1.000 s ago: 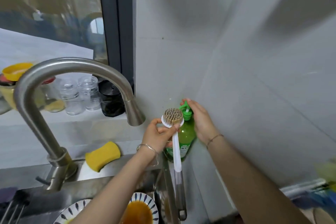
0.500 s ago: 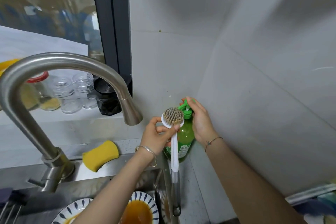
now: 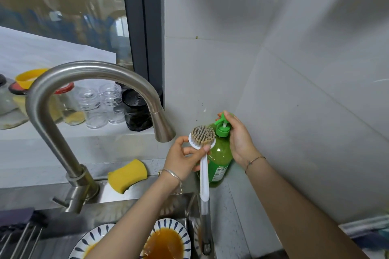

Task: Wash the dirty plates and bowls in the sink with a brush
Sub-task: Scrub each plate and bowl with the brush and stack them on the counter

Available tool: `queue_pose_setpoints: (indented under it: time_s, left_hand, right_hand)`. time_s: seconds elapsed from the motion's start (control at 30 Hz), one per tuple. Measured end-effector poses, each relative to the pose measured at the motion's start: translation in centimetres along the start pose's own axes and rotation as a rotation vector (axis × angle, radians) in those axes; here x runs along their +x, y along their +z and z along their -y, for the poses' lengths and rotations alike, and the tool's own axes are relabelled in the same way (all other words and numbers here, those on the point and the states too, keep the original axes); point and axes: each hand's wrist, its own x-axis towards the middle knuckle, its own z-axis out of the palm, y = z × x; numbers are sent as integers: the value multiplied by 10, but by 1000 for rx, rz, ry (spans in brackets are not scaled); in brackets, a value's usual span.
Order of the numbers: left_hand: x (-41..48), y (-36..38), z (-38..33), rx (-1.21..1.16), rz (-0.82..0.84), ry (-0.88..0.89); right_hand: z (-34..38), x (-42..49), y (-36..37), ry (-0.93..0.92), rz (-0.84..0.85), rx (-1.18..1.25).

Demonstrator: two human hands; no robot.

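Note:
My left hand (image 3: 185, 157) grips the white dish brush (image 3: 203, 139) just below its round head, bristles facing up under the nozzle of the green soap bottle (image 3: 220, 160). My right hand (image 3: 237, 139) is wrapped round the bottle's neck with a finger on top of the green pump (image 3: 223, 123). The brush's long handle hangs down over the sink edge. In the steel sink (image 3: 117, 208) below lie a patterned bowl (image 3: 168, 239) with orange sauce and a second patterned plate (image 3: 88, 242), both partly hidden by my left forearm.
A curved steel tap (image 3: 84, 82) arches over the sink at left. A yellow sponge (image 3: 127, 175) lies on the sink ledge. Jars and glass containers (image 3: 99, 107) stand on the window sill. A dark drying rack (image 3: 19, 229) is at the bottom left. Tiled walls form the corner.
The hands, brush and bottle keep the same pose. The pump head looks slightly higher than before. Only the camera view shifts a little.

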Motion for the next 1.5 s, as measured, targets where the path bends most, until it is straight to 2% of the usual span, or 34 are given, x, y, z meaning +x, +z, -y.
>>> queue_pose_setpoints:
  time_s: [0.4,0.77,0.9,1.07,1.13,1.2,1.27,1.3,1.4,1.5]
  left_hand:
    - [6,11,6,26,14,-14]
    - [-3,0,0,-13,-11,-31]
    - [-14,-20,4,-18,-38,-33]
    - [-36,-51,12,-23,-89,-53]
    - [-48,-65,19,-61,-115,-80]
    - [-60,-78,27,-76,-146,-87]
    - [-72,-88,35,-67,-169,-73]
    - [-78,-91,38,-63,-174,-73]
    - [-96,-106,54,-8,-146,-98]
    - [-110,-123,72,74,-85,-81]
  right_hand:
    - [-3,-1,-2,-66,-16,-55]
    - [2,-4,0,-32,-16,-97]
    - [-12,-16,2,-142,-158,-267]
    - [-74,-85,18,-327,-336,-204]
    - [-114,-117,26,-189,-289,-309]
    - [-144,-141,36,139,-118,-416]
    - [-160,-157,43,425,88,-336]
    - [-163,-163,46,499,151,-246]
    - [-175,-180,49,495,205,-114]
    - [-190,-192,43,387,209,-150]
